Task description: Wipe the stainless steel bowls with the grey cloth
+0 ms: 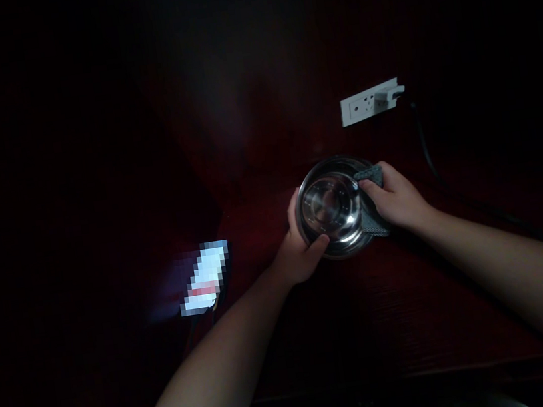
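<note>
A shiny stainless steel bowl (328, 205) is tilted so that its inside faces me, above a dark red wooden surface. My left hand (303, 253) grips its left and lower rim, the thumb over the edge and the fingers behind. At the right rim, my right hand (396, 196) pinches a grey-green cloth (375, 224) between thumb and fingers. The cloth lies folded over the rim, partly against the bowl's side. Behind the bowl and cloth, some fingers of both hands are hidden.
A white socket panel (362, 106) with a plugged-in adapter (390, 94) is on the back wall. From near it a dark cable (425, 148) runs down to the right. A lit, blurred-out screen (206, 277) stands at left. Much of the surroundings is too dark to make out.
</note>
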The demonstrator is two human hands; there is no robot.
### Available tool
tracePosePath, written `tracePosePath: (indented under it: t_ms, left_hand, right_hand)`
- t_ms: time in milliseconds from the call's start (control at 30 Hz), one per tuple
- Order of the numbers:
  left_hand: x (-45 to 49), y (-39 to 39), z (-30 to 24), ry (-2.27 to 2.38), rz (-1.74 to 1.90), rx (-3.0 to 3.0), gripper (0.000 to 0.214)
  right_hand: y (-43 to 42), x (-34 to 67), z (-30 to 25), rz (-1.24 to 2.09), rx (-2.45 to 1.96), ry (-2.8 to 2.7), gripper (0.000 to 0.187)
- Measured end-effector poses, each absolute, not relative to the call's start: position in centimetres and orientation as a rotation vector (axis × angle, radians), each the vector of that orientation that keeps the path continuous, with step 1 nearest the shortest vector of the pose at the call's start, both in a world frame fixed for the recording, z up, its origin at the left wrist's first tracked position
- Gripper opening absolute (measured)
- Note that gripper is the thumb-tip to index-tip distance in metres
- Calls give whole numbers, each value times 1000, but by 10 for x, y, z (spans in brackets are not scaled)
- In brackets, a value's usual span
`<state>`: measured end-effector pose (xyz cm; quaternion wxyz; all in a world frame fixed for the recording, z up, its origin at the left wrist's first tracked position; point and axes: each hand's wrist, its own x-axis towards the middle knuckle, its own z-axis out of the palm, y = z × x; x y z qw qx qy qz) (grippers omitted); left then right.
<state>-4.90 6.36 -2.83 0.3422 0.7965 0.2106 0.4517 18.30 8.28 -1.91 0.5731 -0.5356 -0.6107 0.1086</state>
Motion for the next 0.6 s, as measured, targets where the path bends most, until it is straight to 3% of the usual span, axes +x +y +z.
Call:
tracePosePath:
  t_ms: [600]
  left_hand:
    - [-49,64,-28,517,1166,2104,92]
  right_hand:
    - [83,183,-19,276,-1246,-1470,16]
